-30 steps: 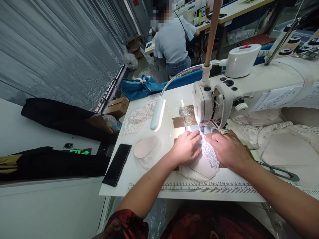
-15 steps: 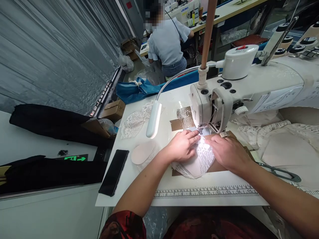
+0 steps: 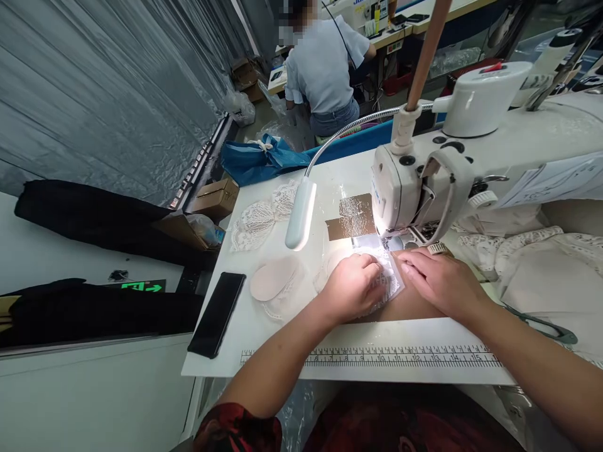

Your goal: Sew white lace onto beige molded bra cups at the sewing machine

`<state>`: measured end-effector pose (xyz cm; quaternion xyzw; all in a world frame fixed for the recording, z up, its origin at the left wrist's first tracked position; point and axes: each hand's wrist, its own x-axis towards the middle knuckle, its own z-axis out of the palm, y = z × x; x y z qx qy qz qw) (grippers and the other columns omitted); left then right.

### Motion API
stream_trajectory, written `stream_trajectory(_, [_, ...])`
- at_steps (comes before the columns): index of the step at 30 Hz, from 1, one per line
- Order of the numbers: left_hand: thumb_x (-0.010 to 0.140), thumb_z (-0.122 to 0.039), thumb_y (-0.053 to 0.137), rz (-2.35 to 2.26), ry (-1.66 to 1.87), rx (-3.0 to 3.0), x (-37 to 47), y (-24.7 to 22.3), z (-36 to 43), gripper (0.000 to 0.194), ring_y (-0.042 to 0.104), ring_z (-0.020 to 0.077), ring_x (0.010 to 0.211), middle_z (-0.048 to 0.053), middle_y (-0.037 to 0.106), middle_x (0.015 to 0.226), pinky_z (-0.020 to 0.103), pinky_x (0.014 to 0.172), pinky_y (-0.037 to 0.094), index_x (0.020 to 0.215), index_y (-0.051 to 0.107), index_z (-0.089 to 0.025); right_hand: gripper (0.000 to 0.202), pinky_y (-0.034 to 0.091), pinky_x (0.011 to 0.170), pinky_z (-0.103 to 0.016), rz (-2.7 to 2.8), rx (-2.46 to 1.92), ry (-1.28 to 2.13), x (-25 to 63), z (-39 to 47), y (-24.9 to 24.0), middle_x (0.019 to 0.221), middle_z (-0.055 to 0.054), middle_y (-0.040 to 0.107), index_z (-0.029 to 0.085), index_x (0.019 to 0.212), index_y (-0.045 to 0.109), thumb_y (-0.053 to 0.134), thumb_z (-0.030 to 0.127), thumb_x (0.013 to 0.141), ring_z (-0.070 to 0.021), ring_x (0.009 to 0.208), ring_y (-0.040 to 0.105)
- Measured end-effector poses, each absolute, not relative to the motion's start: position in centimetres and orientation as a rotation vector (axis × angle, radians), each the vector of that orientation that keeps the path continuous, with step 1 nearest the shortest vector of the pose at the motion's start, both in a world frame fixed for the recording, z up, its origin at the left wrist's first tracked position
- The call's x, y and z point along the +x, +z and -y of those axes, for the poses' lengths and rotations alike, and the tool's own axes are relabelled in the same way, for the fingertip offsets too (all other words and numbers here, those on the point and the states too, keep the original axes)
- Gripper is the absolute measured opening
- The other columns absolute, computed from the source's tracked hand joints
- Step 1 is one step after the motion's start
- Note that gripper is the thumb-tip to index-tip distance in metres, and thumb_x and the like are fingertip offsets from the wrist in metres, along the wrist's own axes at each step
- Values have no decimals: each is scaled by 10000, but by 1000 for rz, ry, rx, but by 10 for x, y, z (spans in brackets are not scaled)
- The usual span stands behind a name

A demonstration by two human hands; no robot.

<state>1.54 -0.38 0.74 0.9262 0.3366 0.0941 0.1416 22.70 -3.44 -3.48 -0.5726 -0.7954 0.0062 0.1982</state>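
Observation:
My left hand [image 3: 355,285] is closed, its fingers curled over a white lace bra cup [image 3: 393,282] below the needle area of a sewing machine [image 3: 398,194]. Much of the cup is hidden under this hand. To the right, my right hand [image 3: 440,279] lies low on the brown work surface [image 3: 400,307], fingers stretched toward the needle. Its fingertips are close to the cup's right edge; whether they touch it I cannot tell. A bright lamp [image 3: 300,215] lights the spot from the left.
Lace pieces [image 3: 257,223] and a beige cup [image 3: 272,279] lie left, near a black phone [image 3: 217,314]. Pale fabric [image 3: 556,276] and a dark green metal tool [image 3: 541,325] are at right. A printed ruler [image 3: 400,356] runs along the front edge. A person [image 3: 325,69] sits beyond.
My left fingers have curled in over the lace cup, which has turned and is now more covered. My right hand has come off the cup's top. The view has shifted slightly.

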Motion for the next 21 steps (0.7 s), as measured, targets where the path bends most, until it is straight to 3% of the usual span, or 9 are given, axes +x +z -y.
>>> stream_trajectory(8, [927, -338, 502, -958, 307, 2682, 10, -2, 4, 229, 575, 213, 840, 88, 638, 957, 344, 756, 476, 918, 642, -158, 318, 309, 541, -280, 2342, -1700, -116, 212, 21, -31, 849, -41, 715, 210, 1063, 703, 405, 244, 959, -142, 637, 584])
stream_trajectory(17, [914, -332, 524, -899, 368, 2588, 3, -7, -1, 232, 577, 223, 915, 92, 634, 1020, 347, 827, 468, 1016, 646, -164, 310, 181, 478, -303, 2273, -1903, -275, 222, 23, -28, 662, -54, 626, 162, 813, 701, 416, 216, 923, -114, 458, 392])
stream_trajectory(21, [904, -368, 546, -862, 363, 2604, 0, -8, 0, 264, 569, 223, 938, 94, 623, 1034, 338, 840, 460, 1029, 637, -154, 353, 165, 475, -292, 2163, -2023, -361, 245, 30, -20, 685, -88, 615, 148, 691, 648, 424, 272, 935, -142, 529, 459])
